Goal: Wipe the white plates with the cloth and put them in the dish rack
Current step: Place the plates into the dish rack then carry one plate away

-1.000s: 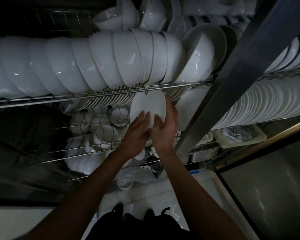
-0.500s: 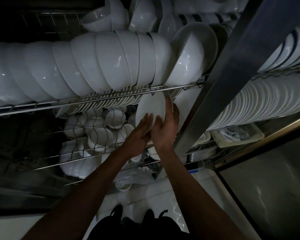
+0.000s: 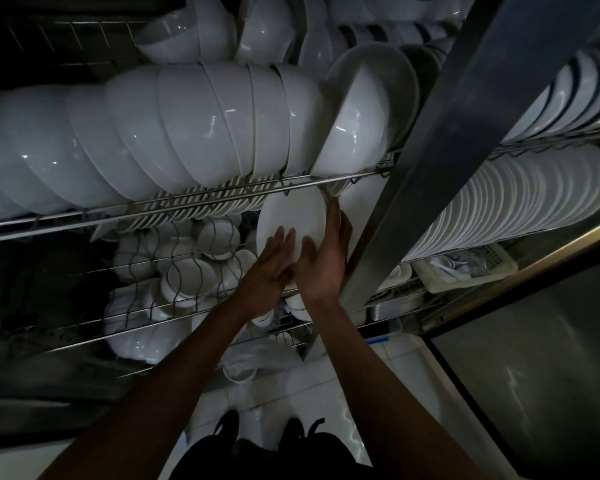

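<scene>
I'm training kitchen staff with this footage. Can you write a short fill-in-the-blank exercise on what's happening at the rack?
1. The plate is held by ____ hands.
2. The right hand grips the plate's ____ edge.
3. The shelf above the plate carries a row of white ____.
4. Right of the steel post stands a long row of ____.

Missing words: both; right; bowls; plates
</scene>
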The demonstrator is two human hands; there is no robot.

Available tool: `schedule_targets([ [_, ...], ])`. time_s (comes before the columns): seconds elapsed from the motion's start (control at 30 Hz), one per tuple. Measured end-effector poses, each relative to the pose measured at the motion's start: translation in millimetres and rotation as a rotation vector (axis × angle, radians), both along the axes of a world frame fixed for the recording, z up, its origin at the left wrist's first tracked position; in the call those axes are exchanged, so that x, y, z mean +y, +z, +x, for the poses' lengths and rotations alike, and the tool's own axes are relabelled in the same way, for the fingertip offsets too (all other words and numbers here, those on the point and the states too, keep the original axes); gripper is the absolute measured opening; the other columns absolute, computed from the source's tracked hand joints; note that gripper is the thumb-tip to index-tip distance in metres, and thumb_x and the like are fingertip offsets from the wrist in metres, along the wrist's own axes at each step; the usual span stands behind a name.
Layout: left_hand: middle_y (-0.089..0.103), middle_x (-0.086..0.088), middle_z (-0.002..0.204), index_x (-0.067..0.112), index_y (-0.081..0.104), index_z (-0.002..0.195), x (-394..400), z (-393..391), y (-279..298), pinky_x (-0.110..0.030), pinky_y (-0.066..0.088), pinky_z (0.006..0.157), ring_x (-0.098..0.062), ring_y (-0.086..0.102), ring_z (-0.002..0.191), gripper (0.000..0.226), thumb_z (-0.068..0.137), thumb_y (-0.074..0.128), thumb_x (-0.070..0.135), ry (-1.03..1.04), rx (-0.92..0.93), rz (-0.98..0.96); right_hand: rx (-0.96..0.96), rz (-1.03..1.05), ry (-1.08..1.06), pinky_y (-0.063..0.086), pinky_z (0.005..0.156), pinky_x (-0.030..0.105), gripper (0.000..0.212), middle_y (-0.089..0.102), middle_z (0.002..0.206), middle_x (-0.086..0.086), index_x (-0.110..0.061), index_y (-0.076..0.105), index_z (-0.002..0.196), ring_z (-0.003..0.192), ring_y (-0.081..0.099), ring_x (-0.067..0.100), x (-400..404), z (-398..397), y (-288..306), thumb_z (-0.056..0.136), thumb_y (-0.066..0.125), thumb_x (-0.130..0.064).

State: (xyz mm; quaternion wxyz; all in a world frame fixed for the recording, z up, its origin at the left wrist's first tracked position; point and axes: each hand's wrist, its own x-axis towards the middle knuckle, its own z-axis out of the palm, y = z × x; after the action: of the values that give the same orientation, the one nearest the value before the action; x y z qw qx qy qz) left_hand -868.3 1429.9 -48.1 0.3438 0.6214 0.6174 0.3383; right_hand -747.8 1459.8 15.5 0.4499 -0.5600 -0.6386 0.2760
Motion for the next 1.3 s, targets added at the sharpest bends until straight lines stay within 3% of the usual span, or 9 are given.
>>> schedule_targets([
  [0.07,-0.006,0.005,0.168,0.036,0.001,0.154,-1.8,-0.8,1.1,-0.052,0.018,0.124,-0.020,-0.005,0.155,0.074,0.104,0.050,0.012,-0.002,-0.008,-0.003,-0.009,-0.014,-0.018,0.036,0.117,0.049,0.073,0.032,0.158,0.005,-0.023,0.028,0.157,0.148,0.030,0.023,-0.4,-0.6,-0.8,0.094,0.058,-0.002],
  [0.2,0.000,0.003,0.168,0.030,0.004,0.157,-7.8,-3.9,3.1,-0.044,0.022,0.124,-0.017,0.005,0.155,0.071,0.102,0.048,0.035,-0.015,0.097,-0.003,-0.042,-0.018,-0.010,0.035,0.117,0.049,0.076,0.029,0.160,0.007,-0.021,0.024,0.158,0.150,0.027,0.025,-1.3,0.0,-0.5,0.094,0.060,-0.002],
  [0.37,0.003,0.002,0.168,0.022,0.018,0.159,-8.3,-3.6,8.4,-0.043,0.023,0.124,-0.017,0.009,0.155,0.068,0.102,0.054,0.022,-0.002,0.068,-0.002,-0.055,-0.018,-0.017,0.031,0.118,0.036,0.081,0.025,0.159,0.002,-0.028,0.019,0.159,0.148,0.026,0.021,-0.4,1.7,-6.6,0.093,0.062,-0.007],
  [0.47,0.002,0.002,0.168,0.025,0.017,0.160,-10.2,-5.5,5.0,-0.046,0.019,0.124,-0.020,0.002,0.155,0.070,0.102,0.056,0.020,0.038,0.091,-0.045,-0.093,-0.052,-0.035,0.028,0.108,0.030,0.085,0.021,0.160,0.002,-0.030,0.015,0.159,0.145,0.023,0.020,-1.2,2.3,-12.5,0.094,0.065,-0.013],
  [0.63,0.005,0.003,0.168,0.029,0.019,0.159,-10.9,-11.1,8.1,-0.043,0.021,0.124,-0.017,0.005,0.155,0.071,0.101,0.059,0.020,0.048,0.117,-0.050,-0.081,-0.098,-0.044,0.041,0.111,0.049,0.089,0.022,0.157,0.002,-0.034,0.011,0.158,0.146,0.029,0.027,-4.7,-0.3,-11.1,0.092,0.067,-0.013],
  [0.83,0.008,0.004,0.168,0.027,0.021,0.159,-17.8,-14.5,8.0,-0.038,0.017,0.125,-0.014,0.007,0.154,0.067,0.102,0.056,0.018,0.080,0.114,-0.065,-0.107,-0.116,0.044,0.042,0.109,0.057,0.092,0.019,0.161,0.010,-0.026,0.006,0.161,0.147,0.028,0.032,-13.5,-0.8,-8.2,0.092,0.066,-0.013],
  [1.0,0.008,0.006,0.168,0.027,0.023,0.159,-19.2,-19.2,6.7,-0.041,0.021,0.124,-0.010,0.009,0.152,0.065,0.102,0.054,0.015,0.091,0.077,-0.100,-0.088,-0.116,0.075,0.044,0.108,0.058,0.092,0.014,0.163,0.012,-0.028,0.001,0.161,0.148,0.025,0.034,-22.5,-3.9,-10.4,0.094,0.064,-0.014],
  [1.17,0.016,0.002,0.167,0.023,0.032,0.157,-22.8,-17.9,2.6,-0.041,0.027,0.122,-0.008,0.015,0.150,0.061,0.101,0.055,0.012,0.130,0.055,-0.052,-0.171,-0.061,0.071,0.027,0.120,0.052,0.082,0.008,0.167,0.014,-0.015,0.006,0.161,0.152,0.016,0.033,-22.7,-2.7,-12.4,0.100,0.059,-0.029],
  [1.3,0.030,-0.008,0.162,0.013,0.040,0.152,-25.8,-15.6,2.7,-0.038,0.026,0.123,-0.015,0.024,0.150,0.055,0.101,0.057,0.011,0.141,0.143,0.043,-0.170,-0.004,0.074,0.033,0.117,0.052,0.076,0.008,0.167,0.013,-0.015,0.009,0.161,0.149,0.022,0.035,-23.8,-2.6,-16.0,0.101,0.056,-0.024],
])
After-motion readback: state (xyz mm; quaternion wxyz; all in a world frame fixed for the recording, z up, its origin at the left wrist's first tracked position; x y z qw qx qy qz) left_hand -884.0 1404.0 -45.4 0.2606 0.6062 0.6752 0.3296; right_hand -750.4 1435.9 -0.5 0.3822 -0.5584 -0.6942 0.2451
